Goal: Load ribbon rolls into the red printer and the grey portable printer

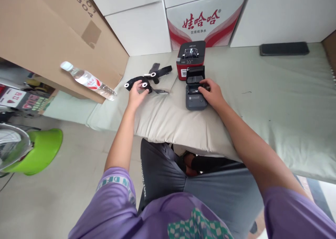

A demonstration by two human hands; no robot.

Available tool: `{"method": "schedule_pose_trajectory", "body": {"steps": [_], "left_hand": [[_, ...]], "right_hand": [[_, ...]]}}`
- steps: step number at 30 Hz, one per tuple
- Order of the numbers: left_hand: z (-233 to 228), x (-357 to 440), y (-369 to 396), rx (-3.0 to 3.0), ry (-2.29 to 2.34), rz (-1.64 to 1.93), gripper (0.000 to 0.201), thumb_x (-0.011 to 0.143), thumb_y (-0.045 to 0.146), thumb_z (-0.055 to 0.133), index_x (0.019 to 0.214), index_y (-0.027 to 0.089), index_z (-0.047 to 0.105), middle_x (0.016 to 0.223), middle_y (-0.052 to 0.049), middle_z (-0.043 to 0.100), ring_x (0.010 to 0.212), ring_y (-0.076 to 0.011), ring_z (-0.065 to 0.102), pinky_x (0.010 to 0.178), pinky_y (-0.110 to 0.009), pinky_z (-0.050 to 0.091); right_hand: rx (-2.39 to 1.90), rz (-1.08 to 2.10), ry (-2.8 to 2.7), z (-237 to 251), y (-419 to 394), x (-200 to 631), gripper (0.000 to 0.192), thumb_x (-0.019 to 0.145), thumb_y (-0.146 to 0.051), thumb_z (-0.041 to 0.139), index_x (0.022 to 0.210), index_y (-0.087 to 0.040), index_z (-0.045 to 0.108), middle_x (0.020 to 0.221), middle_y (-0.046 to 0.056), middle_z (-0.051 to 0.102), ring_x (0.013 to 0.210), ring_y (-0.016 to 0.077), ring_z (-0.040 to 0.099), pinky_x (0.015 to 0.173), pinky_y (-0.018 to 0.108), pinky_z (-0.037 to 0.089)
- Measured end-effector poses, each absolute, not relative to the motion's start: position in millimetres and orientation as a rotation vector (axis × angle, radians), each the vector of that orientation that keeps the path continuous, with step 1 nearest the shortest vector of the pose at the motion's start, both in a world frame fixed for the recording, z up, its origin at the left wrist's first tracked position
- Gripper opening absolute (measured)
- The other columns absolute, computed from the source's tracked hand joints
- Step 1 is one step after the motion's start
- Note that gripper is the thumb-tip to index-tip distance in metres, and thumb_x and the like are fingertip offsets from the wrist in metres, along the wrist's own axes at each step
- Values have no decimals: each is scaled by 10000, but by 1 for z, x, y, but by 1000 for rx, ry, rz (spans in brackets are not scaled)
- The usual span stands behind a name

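My left hand (137,94) is closed on a black strap (132,82) with round white pieces on it. Just behind it lie more black straps (165,70) with another white round piece, and a pair of scissors (161,91) rests to the right of my fingers. A small dark grey label printer (196,102) sits with its lid raised. My right hand (213,93) grips it at the right side, thumb and fingers near the opening; what lies under the fingertips is hidden. Directly behind stands a red and black printer (191,58).
These things lie on a pale green padded surface (265,109). A water bottle (89,80) leans at the left by a large cardboard box (65,28). White cartons (204,21) line the back. A dark flat case (285,49) lies far right, and a green chair (44,151) stands left.
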State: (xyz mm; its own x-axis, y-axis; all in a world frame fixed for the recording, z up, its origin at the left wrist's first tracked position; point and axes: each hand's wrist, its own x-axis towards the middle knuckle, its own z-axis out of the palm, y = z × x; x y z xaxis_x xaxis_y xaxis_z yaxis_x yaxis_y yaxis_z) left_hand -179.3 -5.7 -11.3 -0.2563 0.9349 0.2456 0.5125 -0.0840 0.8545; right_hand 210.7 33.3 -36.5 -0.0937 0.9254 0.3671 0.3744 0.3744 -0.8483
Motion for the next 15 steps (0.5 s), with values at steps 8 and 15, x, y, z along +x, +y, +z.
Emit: {"method": "schedule_pose_trajectory", "body": {"steps": [8, 15], "left_hand": [[-8, -152, 0, 1480, 1759, 1364, 722, 712, 683, 850, 1230, 223, 648, 1253, -47, 722, 1260, -229, 656, 1139, -487, 451], [20, -108, -17, 1354, 1374, 1477, 505, 681, 494, 897, 1098, 246, 757, 1149, -57, 780, 1208, -283, 735, 1161, -495, 542]], "right_hand": [[-1171, 667, -1681, -24, 21, 219, 83, 758, -319, 616, 781, -253, 661, 743, 26, 627, 710, 217, 567, 757, 424, 518], [-1124, 602, -1663, -36, 24, 229, 189, 850, -421, 654, 939, -265, 595, 1105, 96, 669, 973, 258, 662, 844, 461, 594]]}}
